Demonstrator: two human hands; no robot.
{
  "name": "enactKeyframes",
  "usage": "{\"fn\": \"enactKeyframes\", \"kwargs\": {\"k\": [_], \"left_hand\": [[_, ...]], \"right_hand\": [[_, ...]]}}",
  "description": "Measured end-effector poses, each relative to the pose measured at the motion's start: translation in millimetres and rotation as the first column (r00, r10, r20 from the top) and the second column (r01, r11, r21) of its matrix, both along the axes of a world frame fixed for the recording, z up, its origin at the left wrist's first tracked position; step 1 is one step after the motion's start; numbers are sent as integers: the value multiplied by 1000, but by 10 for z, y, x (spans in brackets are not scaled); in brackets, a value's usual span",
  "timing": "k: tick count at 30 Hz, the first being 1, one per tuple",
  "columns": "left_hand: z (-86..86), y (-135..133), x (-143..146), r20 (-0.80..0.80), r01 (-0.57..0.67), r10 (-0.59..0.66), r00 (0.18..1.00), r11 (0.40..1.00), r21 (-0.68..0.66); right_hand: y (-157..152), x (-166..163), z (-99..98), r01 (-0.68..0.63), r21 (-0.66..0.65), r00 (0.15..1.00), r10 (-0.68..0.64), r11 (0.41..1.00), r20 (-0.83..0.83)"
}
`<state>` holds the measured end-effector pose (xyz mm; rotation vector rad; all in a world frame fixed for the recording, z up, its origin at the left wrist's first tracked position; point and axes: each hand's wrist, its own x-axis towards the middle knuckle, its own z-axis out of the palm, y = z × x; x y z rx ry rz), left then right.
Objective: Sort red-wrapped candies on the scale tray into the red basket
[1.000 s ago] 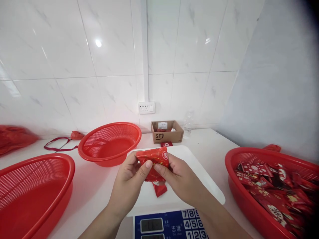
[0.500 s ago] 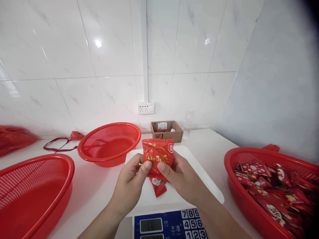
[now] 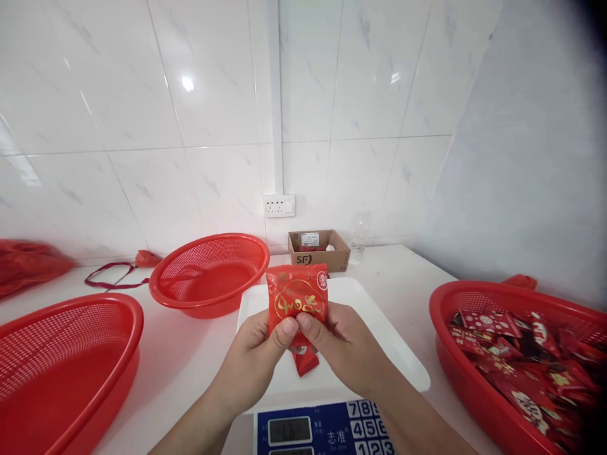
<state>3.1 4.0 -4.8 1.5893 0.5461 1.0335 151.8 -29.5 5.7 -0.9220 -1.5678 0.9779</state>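
Note:
A red snack packet [image 3: 298, 294] with gold lettering is held upright between both hands, above the white pan [image 3: 379, 341] of a weighing scale. My left hand [image 3: 253, 354] grips its lower left side, thumb on the front. On the lower right side, my right hand [image 3: 344, 341] grips it the same way, and the two thumbs meet. Fingers behind the packet are hidden. Below it, a smaller red packet [image 3: 306, 363] lies on the pan, partly covered by the thumbs and the held packet.
A red basket [image 3: 441, 316] full of red-wrapped snacks stands right. Two red baskets stand left, one near [image 3: 135, 322] and one farther back [image 3: 190, 306]. Behind the scale are a cardboard box [image 3: 327, 260] and a clear bottle [image 3: 359, 237]. The scale's blue keypad panel [image 3: 332, 430] faces me.
My thumbs have slid together at the packet's lower middle, showing more of its gold lettering. The packet has shifted slightly left. The smaller packet stays on the pan.

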Motion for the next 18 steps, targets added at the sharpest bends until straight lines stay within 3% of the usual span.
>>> {"fn": "enactKeyframes", "kwargs": {"k": [5, 11, 14, 18], "left_hand": [[-15, 16, 9, 42, -38, 40, 998, 999, -28], [-12, 9, -10, 3, 12, -12, 1000, 1000, -4], [-24, 4, -18, 2, 30, -30, 1000, 999, 21], [-85, 41, -19, 81, 35, -31, 996, 998, -47]], "right_hand": [[5, 18, -14, -51, 10, 999, 51, 999, 16], [-10, 8, -20, -3, 66, 998, -1, 998, 62], [-7, -9, -23, -1, 48, 1000, 0, 999, 29], [2, -4, -19, -54, 12, 999, 54, 998, 7]]}}
